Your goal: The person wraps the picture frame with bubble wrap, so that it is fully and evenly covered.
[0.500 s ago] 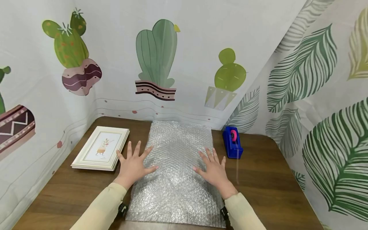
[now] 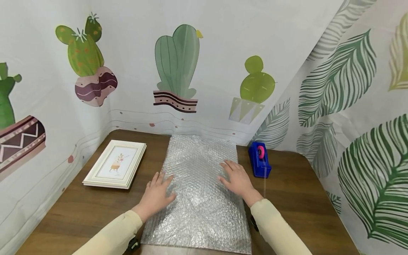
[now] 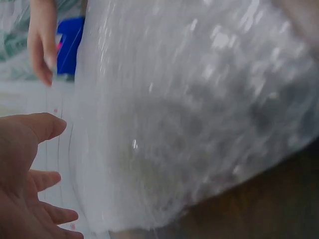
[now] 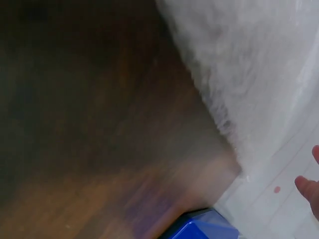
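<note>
A sheet of clear bubble wrap point(image 2: 199, 205) lies lengthwise in the middle of the brown wooden table. Over its left edge is my left hand point(image 2: 155, 197), fingers extended and thumb apart, holding nothing. In the left wrist view that hand point(image 3: 22, 174) appears apart from the wrap. My right hand point(image 2: 238, 179) is at the wrap's right edge, its fingers loosely bent and gripping nothing. Only a few fingertips point(image 4: 310, 191) of it show in the right wrist view. Whether the right hand touches the wrap, I cannot tell.
A white picture frame point(image 2: 116, 164) with a small plant drawing lies at the left on the table point(image 2: 296, 198). To the right stands a blue tape dispenser point(image 2: 259, 166) with a pink core, a clear strip trailing from it. Patterned cloth point(image 2: 210, 63) hangs behind.
Both hands have drawn their spread fingers closer together. My left hand has moved slightly toward me and turned; the right has shifted little. The bubble wrap lies as before.
</note>
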Demonstrator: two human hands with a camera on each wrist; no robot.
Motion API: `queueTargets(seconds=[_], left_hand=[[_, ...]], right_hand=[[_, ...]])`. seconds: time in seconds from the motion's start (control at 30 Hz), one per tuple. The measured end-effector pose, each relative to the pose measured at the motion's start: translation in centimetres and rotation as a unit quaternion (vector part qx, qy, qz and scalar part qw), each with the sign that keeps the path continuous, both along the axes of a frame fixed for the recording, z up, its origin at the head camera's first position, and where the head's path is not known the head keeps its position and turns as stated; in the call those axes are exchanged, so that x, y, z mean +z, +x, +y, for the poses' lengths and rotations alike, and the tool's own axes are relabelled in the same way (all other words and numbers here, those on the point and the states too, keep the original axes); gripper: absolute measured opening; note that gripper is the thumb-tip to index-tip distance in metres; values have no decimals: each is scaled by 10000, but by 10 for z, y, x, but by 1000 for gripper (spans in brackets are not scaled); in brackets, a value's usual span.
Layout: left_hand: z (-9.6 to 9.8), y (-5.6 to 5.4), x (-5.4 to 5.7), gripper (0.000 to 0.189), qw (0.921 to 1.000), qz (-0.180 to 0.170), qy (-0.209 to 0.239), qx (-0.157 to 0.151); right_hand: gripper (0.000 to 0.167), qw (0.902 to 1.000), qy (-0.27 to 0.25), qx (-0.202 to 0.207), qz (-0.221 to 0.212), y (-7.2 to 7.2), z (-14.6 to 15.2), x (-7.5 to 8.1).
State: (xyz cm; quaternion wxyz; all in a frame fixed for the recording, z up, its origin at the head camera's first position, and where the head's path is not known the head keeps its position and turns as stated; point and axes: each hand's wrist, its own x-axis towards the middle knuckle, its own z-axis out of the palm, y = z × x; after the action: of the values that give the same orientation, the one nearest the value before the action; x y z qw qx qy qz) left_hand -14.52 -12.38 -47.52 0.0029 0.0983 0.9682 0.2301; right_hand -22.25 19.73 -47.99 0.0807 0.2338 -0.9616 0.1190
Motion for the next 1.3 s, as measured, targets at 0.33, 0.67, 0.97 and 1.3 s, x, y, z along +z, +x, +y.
queueTargets(seconds=[0.33, 0.67, 0.97, 1.3], left_hand=[[22, 16, -10, 76, 9980, -514, 99, -361], [29, 21, -20, 104, 9938, -938, -387, -458], [27, 27, -29, 113, 9867, -1321, -390, -865], [19, 24, -27, 114, 9831, -1433, -566, -994]], right_hand=[[69, 9953, 161, 205, -932, -21, -1, -14], [70, 9870, 471, 137, -1532, -34, -5, -28], [70, 9835, 579, -47, -1713, -37, -2, -41], [71, 9826, 506, -104, -1785, -32, -3, -41]])
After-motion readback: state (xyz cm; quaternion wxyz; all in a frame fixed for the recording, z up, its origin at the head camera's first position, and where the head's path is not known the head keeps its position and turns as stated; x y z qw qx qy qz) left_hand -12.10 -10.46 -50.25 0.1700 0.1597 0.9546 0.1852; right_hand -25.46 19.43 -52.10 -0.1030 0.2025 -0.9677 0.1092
